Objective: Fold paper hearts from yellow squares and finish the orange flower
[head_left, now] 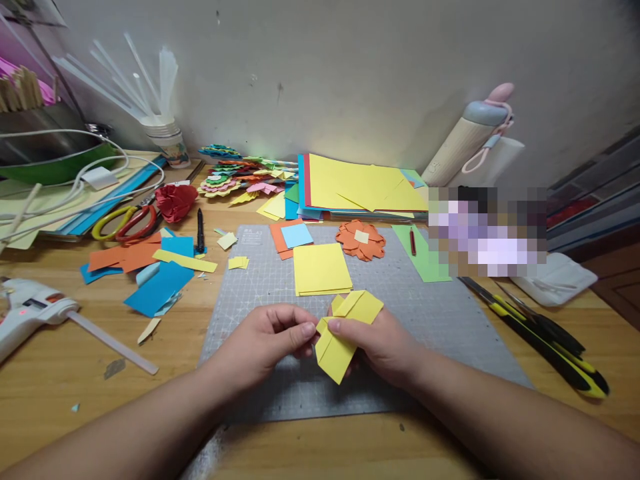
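Both my hands hold a folded yellow paper piece (345, 333) just above a grey cutting mat (440, 320). My left hand (270, 340) pinches its left edge with thumb and fingertips closed. My right hand (383, 343) grips it from the right, thumb pressed on top. A small stack of yellow paper squares (321, 269) lies on the mat just beyond my hands. Further back on the mat sit an orange paper flower (361, 240) and a light blue square on an orange one (295, 237).
A white glue gun (35, 308) lies at the left edge, with blue, orange and yellow scraps (150, 267) and scissors (125, 223) behind it. Black-yellow cutters (545, 343) lie right of the mat. Coloured sheets (360, 190), paper flowers (235, 175) and a cup of glue sticks (165, 133) line the wall.
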### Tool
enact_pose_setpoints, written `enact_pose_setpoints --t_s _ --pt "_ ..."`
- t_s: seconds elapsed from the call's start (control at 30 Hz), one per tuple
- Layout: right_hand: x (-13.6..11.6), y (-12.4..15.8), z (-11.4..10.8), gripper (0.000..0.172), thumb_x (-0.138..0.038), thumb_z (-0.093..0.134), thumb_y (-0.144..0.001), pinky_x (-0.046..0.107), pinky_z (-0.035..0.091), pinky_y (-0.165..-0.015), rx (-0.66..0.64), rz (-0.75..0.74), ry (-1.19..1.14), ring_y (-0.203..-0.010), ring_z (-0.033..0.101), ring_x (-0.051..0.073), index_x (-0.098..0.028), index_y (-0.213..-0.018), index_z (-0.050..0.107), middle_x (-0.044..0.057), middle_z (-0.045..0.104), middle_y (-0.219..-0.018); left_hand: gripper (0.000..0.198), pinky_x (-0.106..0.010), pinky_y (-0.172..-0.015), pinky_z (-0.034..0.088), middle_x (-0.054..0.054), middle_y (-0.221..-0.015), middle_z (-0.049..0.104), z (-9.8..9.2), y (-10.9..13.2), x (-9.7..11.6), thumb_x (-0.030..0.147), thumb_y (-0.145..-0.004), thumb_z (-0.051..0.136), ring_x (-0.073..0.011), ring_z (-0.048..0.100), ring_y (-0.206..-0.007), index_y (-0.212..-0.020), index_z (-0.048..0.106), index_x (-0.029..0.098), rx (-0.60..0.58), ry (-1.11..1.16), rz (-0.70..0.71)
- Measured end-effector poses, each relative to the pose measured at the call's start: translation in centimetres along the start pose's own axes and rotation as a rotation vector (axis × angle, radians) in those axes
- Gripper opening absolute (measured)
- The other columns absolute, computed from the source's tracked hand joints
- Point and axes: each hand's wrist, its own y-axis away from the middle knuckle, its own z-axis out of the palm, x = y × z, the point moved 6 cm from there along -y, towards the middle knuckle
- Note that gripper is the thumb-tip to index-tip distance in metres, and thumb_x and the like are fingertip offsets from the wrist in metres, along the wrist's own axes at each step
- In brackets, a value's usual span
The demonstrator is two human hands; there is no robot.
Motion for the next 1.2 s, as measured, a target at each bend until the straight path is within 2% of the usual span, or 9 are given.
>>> enact_pose_setpoints --t_s 0.2,0.37,0.47,0.63,0.87,1.2 --pt "-0.7 0.1 0.0 0.017 -0.034 0.061 -0.071 0.024 0.045 -0.049 0.037 -0.052 0.156 -0.057 0.056 0.012 -0.019 -0.075 0.053 -0.001 0.059 -0.066 0.022 -0.024 -0.060 0.038 0.004 -0.058 0.058 0.0 0.1 0.4 0.036 -0.068 0.073 -0.0092 0.048 -0.057 -0.068 0.065 0.016 0.055 -0.092 -0.039" --pt "-1.1 0.4 0.3 0.019 -0.031 0.062 -0.072 0.021 0.042 -0.051 0.038 -0.104 0.253 -0.055 0.049 0.009 -0.019 -0.067 0.049 -0.005 0.049 -0.060 0.024 -0.024 -0.059 0.037 0.003 -0.059 0.058 0.0 0.2 0.5 0.037 -0.066 0.073 -0.0095 0.047 -0.057 -0.066 0.063 0.015 0.103 -0.144 -0.052" --pt "-1.0 0.5 0.5 0.020 -0.033 0.063 -0.073 0.021 0.042 -0.047 0.014 -0.094 0.210 -0.052 0.049 0.009 -0.019 -0.068 0.049 -0.005 0.049 -0.059 0.024 -0.022 -0.058 0.035 0.004 -0.058 0.057 -0.1 0.2 0.3 0.037 -0.067 0.073 -0.0087 0.046 -0.057 -0.066 0.063 0.015 0.096 -0.138 -0.057" --pt "-0.3 0.4 0.5 0.021 -0.037 0.061 -0.077 0.021 0.046 -0.039 -0.047 -0.038 0.054 -0.049 0.055 0.010 -0.017 -0.075 0.056 -0.001 0.059 -0.062 0.023 -0.023 -0.060 0.036 0.003 -0.060 0.058 -0.1 0.1 0.1 0.038 -0.072 0.070 -0.0088 0.047 -0.059 -0.070 0.066 0.016 0.030 -0.073 -0.032" --pt "-0.2 0.3 0.5 0.018 -0.033 0.062 -0.075 0.018 0.045 -0.036 -0.042 -0.035 0.049 -0.047 0.054 0.009 -0.016 -0.072 0.056 -0.002 0.058 -0.059 0.024 -0.024 -0.060 0.036 0.003 -0.057 0.059 0.0 0.1 0.1 0.038 -0.069 0.073 -0.0096 0.048 -0.057 -0.067 0.066 0.015 0.031 -0.090 -0.076" --pt "-0.1 0.4 0.7 0.017 -0.033 0.061 -0.076 0.018 0.045 -0.037 -0.054 -0.066 0.059 -0.047 0.054 0.009 -0.017 -0.071 0.054 -0.003 0.057 -0.059 0.022 -0.024 -0.060 0.038 0.002 -0.059 0.059 -0.1 0.2 0.1 0.036 -0.071 0.071 -0.0099 0.049 -0.058 -0.066 0.064 0.016 0.067 -0.138 -0.062"
